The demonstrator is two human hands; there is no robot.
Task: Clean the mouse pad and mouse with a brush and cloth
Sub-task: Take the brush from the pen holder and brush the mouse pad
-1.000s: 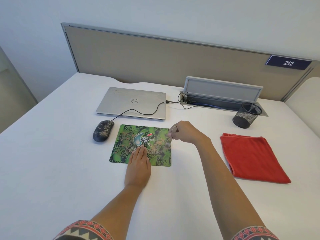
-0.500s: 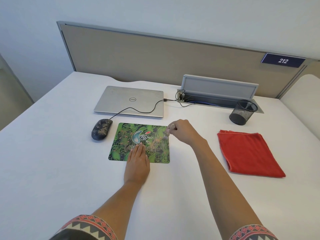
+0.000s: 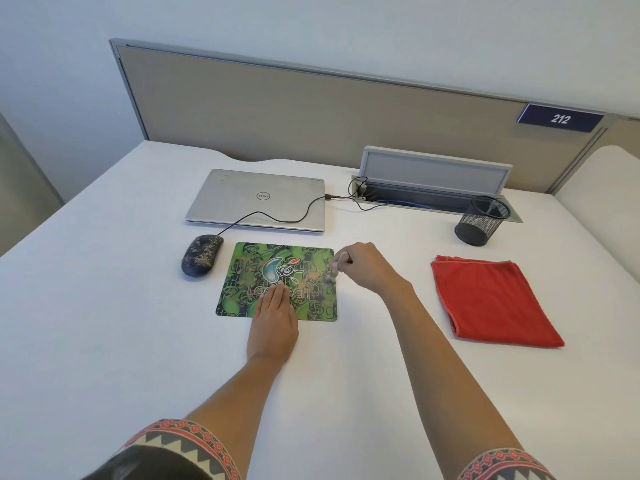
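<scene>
Bright, even light fills the room. It is soft and diffuse, and I cannot tell where it comes from. The white desk (image 3: 104,323) looks nearly washed out, and shadows stay faint: a thin one hugging the mouse (image 3: 202,254), another at the foot of the mesh cup (image 3: 481,221). The laptop (image 3: 256,199) lid carries a dull sheen, no harsh glare. The brush (image 3: 332,271) in the right hand (image 3: 367,268) is smeared by motion blur. Toward the edges the wide lens bows the partition (image 3: 311,109).

White desk (image 3: 104,306), beige partition (image 3: 311,109) (plate "212"), pale wall (image 3: 311,26)
</scene>
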